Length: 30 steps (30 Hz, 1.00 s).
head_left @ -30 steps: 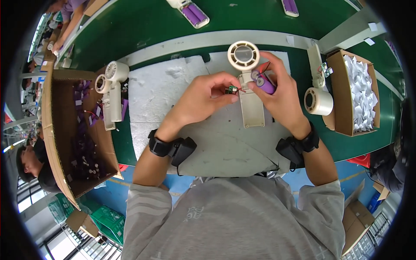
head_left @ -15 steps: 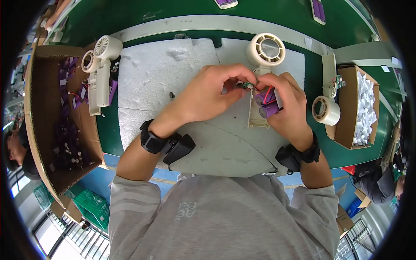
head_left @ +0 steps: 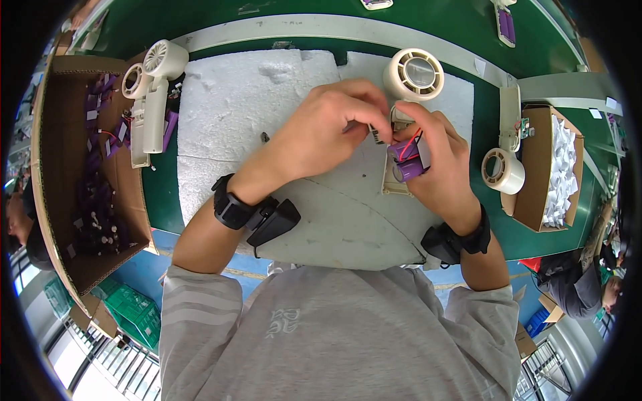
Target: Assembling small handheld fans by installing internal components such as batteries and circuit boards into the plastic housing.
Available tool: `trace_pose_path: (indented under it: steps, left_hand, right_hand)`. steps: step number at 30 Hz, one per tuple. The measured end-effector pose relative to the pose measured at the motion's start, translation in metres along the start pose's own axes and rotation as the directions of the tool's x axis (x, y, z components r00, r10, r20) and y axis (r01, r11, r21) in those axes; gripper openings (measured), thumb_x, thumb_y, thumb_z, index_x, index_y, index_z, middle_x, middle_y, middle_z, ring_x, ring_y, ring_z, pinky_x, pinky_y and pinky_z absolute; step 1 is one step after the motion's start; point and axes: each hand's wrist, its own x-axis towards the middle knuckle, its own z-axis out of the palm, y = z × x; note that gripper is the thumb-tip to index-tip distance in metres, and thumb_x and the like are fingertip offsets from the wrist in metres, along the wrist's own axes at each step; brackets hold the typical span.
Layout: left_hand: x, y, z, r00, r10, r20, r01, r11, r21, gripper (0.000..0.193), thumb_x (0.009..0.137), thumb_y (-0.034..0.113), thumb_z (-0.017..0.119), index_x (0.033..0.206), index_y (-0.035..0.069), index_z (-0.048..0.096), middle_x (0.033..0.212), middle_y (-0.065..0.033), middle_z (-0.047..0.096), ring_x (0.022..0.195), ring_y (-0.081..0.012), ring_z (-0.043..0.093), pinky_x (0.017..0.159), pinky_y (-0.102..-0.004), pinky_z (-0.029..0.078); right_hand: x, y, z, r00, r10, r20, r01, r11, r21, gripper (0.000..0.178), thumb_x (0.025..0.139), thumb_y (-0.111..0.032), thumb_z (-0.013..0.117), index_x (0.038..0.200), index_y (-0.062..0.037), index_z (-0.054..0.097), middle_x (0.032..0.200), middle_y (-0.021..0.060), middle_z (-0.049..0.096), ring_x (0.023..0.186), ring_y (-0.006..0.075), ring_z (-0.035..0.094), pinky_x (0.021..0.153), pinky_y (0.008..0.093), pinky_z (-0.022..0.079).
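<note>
My left hand (head_left: 324, 134) is closed, thumb and fingertips pinched on a small circuit board (head_left: 376, 136) whose edge shows below the fingers. My right hand (head_left: 443, 164) is closed round a purple battery pack (head_left: 406, 168) of two cells, with red and dark wires (head_left: 410, 146) looping over its top. The fingertips of both hands nearly meet there. Beneath them lies a cream handheld fan (head_left: 413, 75), its round head pointing away from me and its handle shell (head_left: 396, 190) open; my hands and the pack hide most of that handle.
White foam sheet (head_left: 247, 120) covers the bench. At left, cream fan parts (head_left: 157, 110) stand by a cardboard box (head_left: 50, 167) of purple battery packs. At right, another fan (head_left: 503, 170) lies beside a box of white pieces (head_left: 563, 174). A pale rail (head_left: 287, 37) crosses behind.
My left fingers have turned downward over the circuit board, so less of it shows. The battery pack has shifted slightly left in my right hand. The head view has moved a little.
</note>
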Motion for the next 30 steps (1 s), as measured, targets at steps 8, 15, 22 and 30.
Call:
trace_pose_path:
  steps: [8,15,22,30]
  left_hand:
    - [-0.002,0.010,0.006,0.995,-0.083,-0.047,0.081,0.995,-0.054,0.019,0.072,-0.005,0.061,0.085,0.005,0.068,0.086,-0.0082,0.065,0.070,-0.0223,0.063,0.063,-0.0333,0.050]
    - [-0.003,0.004,0.015,0.960,-0.275,-0.052,0.250,0.927,-0.280,0.014,0.075,0.001,0.065,0.088,0.006,0.065,0.079,-0.0029,0.062,0.062,-0.0107,0.053,0.055,-0.0260,0.043]
    - [-0.003,0.005,0.013,0.970,-0.241,-0.011,0.226,0.921,-0.318,0.014,0.076,0.002,0.067,0.090,0.005,0.065,0.078,-0.0006,0.060,0.061,-0.0085,0.049,0.056,-0.0248,0.042]
    - [-0.001,0.015,0.013,0.962,-0.271,-0.015,0.245,0.891,-0.383,0.018,0.081,0.008,0.073,0.098,0.007,0.069,0.081,-0.0013,0.062,0.066,-0.0085,0.052,0.059,-0.0242,0.044]
  right_hand:
    - [-0.001,0.001,0.000,1.000,0.010,0.007,-0.010,1.000,0.013,0.071,0.062,0.014,0.070,0.128,-0.0070,0.053,0.085,0.0095,0.066,0.078,0.0253,0.064,0.070,0.0327,0.052]
    - [-0.005,0.002,-0.008,1.000,0.012,0.015,-0.013,0.996,0.090,0.067,0.070,0.008,0.073,0.132,-0.0038,0.049,0.085,0.0101,0.066,0.079,0.0209,0.062,0.071,0.0304,0.050]
    - [-0.012,0.004,-0.024,0.985,0.171,0.030,-0.168,0.890,0.424,0.061,0.077,0.000,0.075,0.129,0.0050,0.044,0.087,0.0116,0.064,0.076,0.0133,0.059,0.070,0.0247,0.047]
    - [-0.019,0.003,-0.013,0.998,0.061,-0.035,-0.041,0.904,0.426,0.040,0.080,0.001,0.072,0.112,-0.0003,0.047,0.085,0.0135,0.065,0.075,0.0136,0.061,0.070,0.0254,0.048]
